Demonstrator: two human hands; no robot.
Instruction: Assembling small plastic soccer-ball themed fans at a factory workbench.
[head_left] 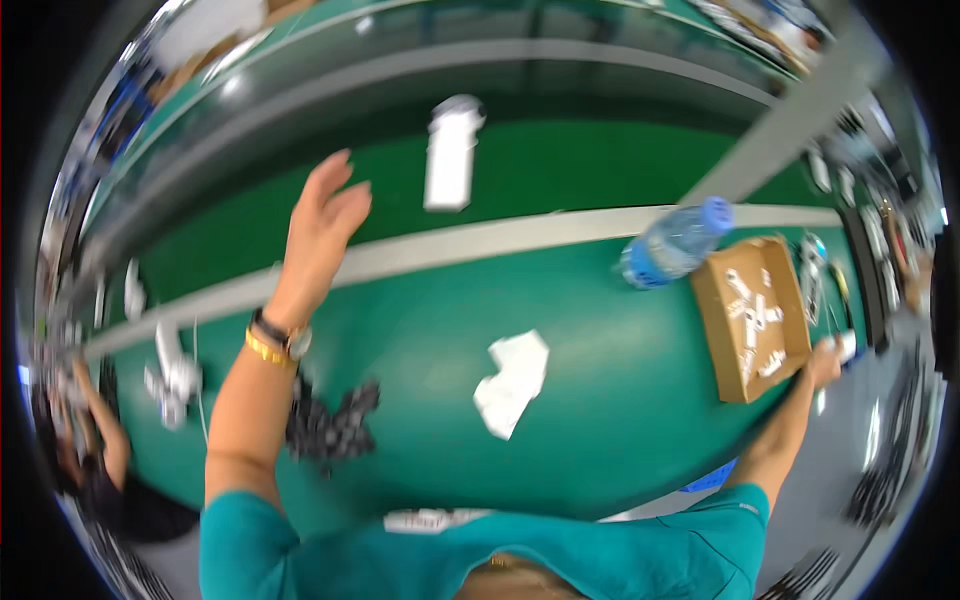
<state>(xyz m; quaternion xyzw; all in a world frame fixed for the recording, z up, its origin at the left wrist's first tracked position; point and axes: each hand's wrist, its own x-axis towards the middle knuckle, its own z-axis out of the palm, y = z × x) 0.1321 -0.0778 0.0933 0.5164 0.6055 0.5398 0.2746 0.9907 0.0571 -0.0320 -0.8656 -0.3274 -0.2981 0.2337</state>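
My left hand (pixel 323 222) is raised over the pale strip across the table, thumb and fingers apart, holding nothing. Beyond it, to the right, a white box-shaped device with a rounded top (pixel 452 155) stands on the dark green surface. My right hand (pixel 825 363) is low at the right, beside the near right corner of an open cardboard box (pixel 712 325) with several small white parts (pixel 757 318) in it. A small white piece (pixel 848 346) shows against its fingers; blur hides whether they grip it. A crumpled white sheet (pixel 513 382) lies on the green tabletop (pixel 420 350).
Black crumpled material (pixel 335 425) lies below my left forearm. A blue-capped water bottle (pixel 672 247) lies tilted beside the cardboard box. Tools (pixel 812 275) lie right of the box. A grey post (pixel 780 125) rises behind. White devices (pixel 175 370) and another person's arm (pixel 105 425) are at left.
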